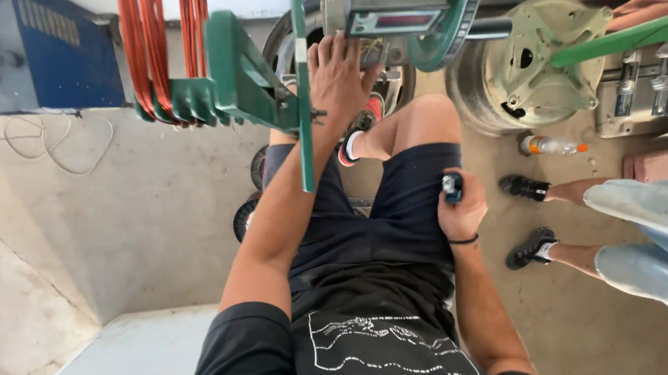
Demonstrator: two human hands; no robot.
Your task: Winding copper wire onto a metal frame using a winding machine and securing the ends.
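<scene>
I see my left hand spread flat on the machine; my right hand fingers clamp a small blue tool.

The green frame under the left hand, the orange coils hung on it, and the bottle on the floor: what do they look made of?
Green frame: looks like painted metal, with flat rigid bars and an even coat. Orange coils: probably enamelled copper wire, fine glossy strands in loops. Bottle: clear plastic with an orange cap. The left hand rests on the machine; the right hand grips a small dark object, material unclear.
</scene>
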